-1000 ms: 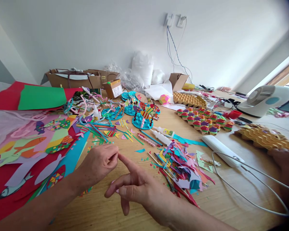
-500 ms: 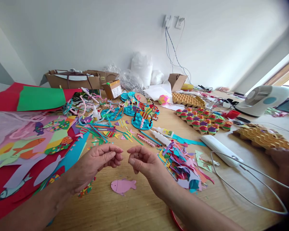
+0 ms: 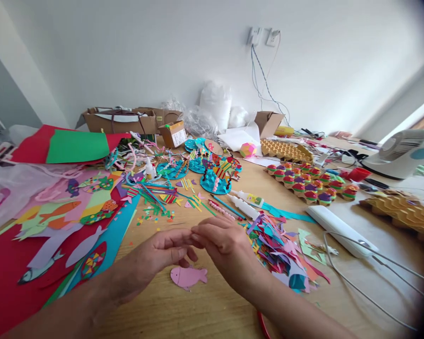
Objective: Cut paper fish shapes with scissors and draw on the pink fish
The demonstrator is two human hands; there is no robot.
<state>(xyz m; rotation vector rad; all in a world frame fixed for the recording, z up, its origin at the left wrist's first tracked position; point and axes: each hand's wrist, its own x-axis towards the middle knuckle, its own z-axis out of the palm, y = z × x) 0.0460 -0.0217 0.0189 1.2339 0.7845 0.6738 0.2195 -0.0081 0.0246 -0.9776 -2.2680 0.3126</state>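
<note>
My left hand and my right hand meet fingertip to fingertip just above the wooden table. Both are curled in a pinch; whatever sits between the fingertips is too small to make out. A pink paper fish lies flat on the table right below the hands, touching neither. A heap of coloured paper scraps lies just right of my right hand.
Cut paper fish on red and blue sheets fill the left. Glue bottles, blue decorated discs and an egg tray of coloured balls lie beyond. A white bar with a cable and a fan stand right.
My hands, a little apart half a second ago, have come together at the fingertips. A second ago the right index finger was stretched out; now it is curled. The camera shifted slightly.
</note>
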